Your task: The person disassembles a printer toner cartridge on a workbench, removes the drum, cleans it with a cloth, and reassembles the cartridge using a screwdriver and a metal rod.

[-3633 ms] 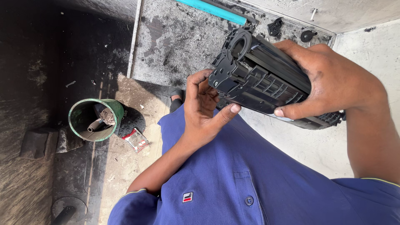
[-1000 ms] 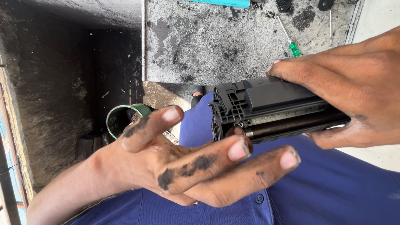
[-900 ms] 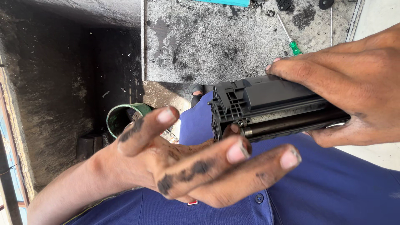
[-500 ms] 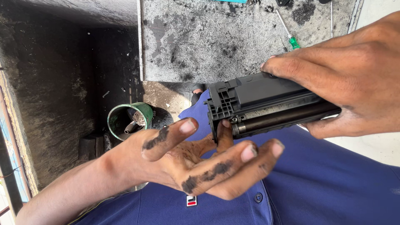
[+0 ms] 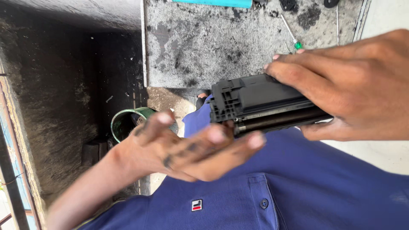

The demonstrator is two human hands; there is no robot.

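- The left hand (image 5: pixel 187 149) is blurred, fingers spread and holding nothing, smudged with black powder; its fingertips sit just under the near end of the toner cartridge (image 5: pixel 260 104), touching it or nearly so.
- Behind that hand a green can (image 5: pixel 128 121) stands on the dirty floor beside a dark, soot-stained wall (image 5: pixel 55 85), well apart from the work.
- The toner cartridge is held in the air over the lap of the blue shirt (image 5: pixel 298 187), its ribbed end cap pointing left and a thin metal roller running along its lower edge.
- It looks like a stiff, hollow plastic body, likely light for its bulk. The powder on it probably makes it slippery and messy. The long flat sides seem the safest place to grip, as the roller and end cap look easy to damage.
- A grey slab (image 5: pixel 238 42) smeared with black dust lies beyond, carrying a green-handled screwdriver (image 5: pixel 289 34) and a teal strip (image 5: pixel 213 2) at its far edge.
- The right hand (image 5: pixel 349 85) clasps the cartridge, fingers over the top and thumb below, hiding its right end.
- Nothing blocks the cartridge's left end but the left hand itself.
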